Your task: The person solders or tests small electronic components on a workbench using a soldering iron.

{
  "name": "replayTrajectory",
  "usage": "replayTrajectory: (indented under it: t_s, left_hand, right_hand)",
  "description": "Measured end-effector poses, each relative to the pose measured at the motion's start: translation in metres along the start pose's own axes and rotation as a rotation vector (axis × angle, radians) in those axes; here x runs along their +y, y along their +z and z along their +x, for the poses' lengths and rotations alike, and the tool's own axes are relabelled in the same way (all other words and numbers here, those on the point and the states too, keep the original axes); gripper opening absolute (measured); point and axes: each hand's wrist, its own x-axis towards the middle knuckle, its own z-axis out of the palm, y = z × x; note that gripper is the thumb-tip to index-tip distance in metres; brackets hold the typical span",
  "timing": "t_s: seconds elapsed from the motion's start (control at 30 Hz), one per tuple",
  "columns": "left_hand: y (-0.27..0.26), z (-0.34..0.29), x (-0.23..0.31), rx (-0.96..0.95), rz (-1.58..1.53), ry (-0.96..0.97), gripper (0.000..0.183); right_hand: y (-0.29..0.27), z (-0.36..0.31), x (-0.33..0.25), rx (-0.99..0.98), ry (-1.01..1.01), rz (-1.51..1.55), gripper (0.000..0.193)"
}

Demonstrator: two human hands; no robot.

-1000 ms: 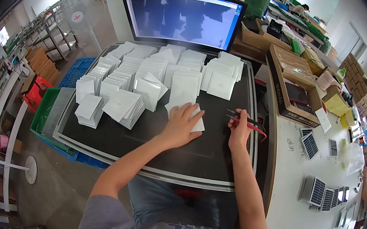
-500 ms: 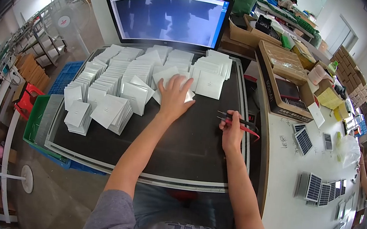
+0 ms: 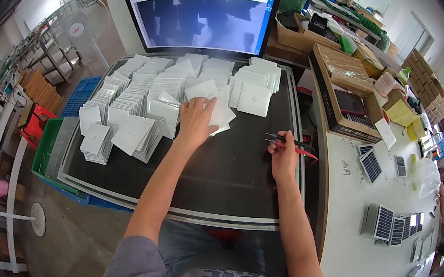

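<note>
White square panels [image 3: 163,113] on a black-topped table [image 3: 228,178] with a metal rim [image 3: 218,217]. At the far edge, one black-framed monitor [image 3: 203,22], close behind the stacks; past the left rim, a blue mesh crate [image 3: 86,90], a green bin [image 3: 46,146] and a red plastic stool [image 3: 35,128], with a round-caged fan [image 3: 85,21] farther off. Along the right, a white table [image 3: 345,220], bearing an open cardboard box [image 3: 345,125] and a crumpled translucent bag [image 3: 429,178]. Left grip [image 3: 195,124] against the left side of a fanned pile [image 3: 223,114] near mid-table, fingers bent; whether pinching or merely resting, cannot tell. Hemmed in on the left by leaning rows [image 3: 134,86], on the right by one separate pile [image 3: 253,99]. Right grip [image 3: 284,150] pinching one black probe [image 3: 302,144] and one red probe [image 3: 308,154], slim and metal-tipped, above the table's right side. Panels flat, thin and smooth, packed like cards; two short piles [image 3: 95,142] nearest the front rim. Beside the box, a pair of gridded solar panels [image 3: 370,166].
</note>
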Motion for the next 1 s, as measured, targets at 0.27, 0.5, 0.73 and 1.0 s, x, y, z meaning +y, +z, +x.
replayTrajectory:
  t_s: [0.27,0.5,0.73,1.0]
  left_hand:
    - [-0.023,-0.011,0.010,-0.090,0.063,0.040,0.088]
    - [-0.032,-0.012,0.042,-0.182,-0.194,0.156,0.085]
    - [-0.015,-0.026,0.075,-0.338,-0.437,0.245,0.076]
    - [-0.015,-0.027,0.072,-0.334,-0.445,0.250,0.076]
  right_hand:
    - [0.010,-0.006,-0.004,-0.004,-0.023,-0.079,0.025]
    - [0.008,-0.010,0.003,-0.103,-0.047,-0.306,0.022]
    - [0.012,-0.015,0.019,-0.123,-0.160,-0.670,0.025]
    - [0.016,-0.016,0.019,-0.190,-0.188,-0.775,0.023]
